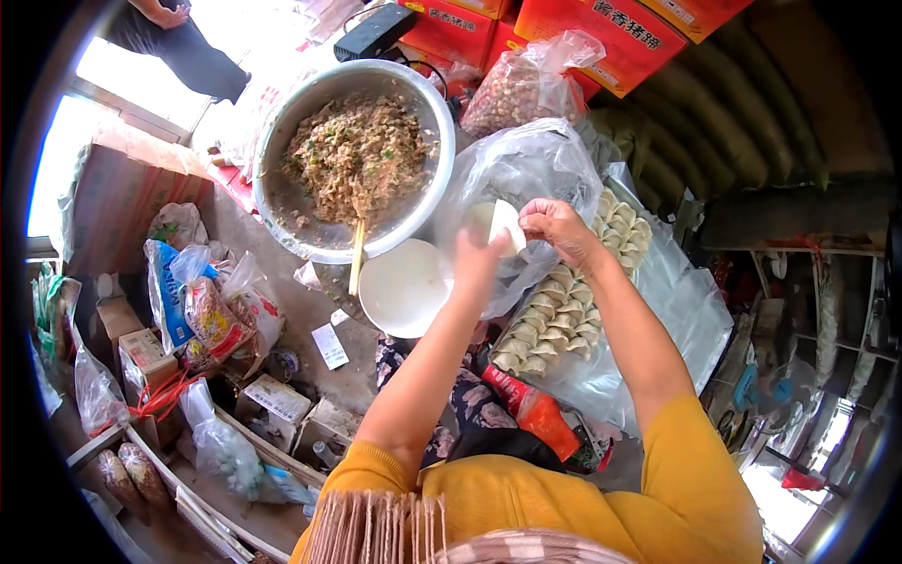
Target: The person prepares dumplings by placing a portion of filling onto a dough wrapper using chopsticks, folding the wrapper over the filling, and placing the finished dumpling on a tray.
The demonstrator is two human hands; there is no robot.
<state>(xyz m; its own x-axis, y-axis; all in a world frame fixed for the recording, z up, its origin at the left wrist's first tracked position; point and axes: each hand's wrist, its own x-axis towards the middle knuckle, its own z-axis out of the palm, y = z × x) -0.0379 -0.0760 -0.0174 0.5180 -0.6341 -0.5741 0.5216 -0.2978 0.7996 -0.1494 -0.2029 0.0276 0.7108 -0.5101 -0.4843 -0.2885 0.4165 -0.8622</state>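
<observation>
A pale, round dumpling wrapper [507, 226] is up in the air between my two hands, partly turned on edge. My right hand [556, 228] pinches its right edge between thumb and fingers. My left hand [479, 261] is smeared by motion at the wrapper's lower left; its thumb seems to touch it, while the other fingers are unclear. Behind the hands lies a clear plastic bag [540, 155], with another pale round shape at its near side. Rows of folded dumplings [554, 320] lie below and right of my right hand, on a plastic-covered surface [672, 320].
A large metal basin [266, 179] holds minced filling [362, 150], with chopsticks [357, 258] leaning in it. Beside it sits a white bowl [404, 287]. A bag of nuts or beans [521, 89] and red boxes [601, 42] stand behind. Bagged goods [216, 310] crowd the left. Another person [183, 42] stands far left.
</observation>
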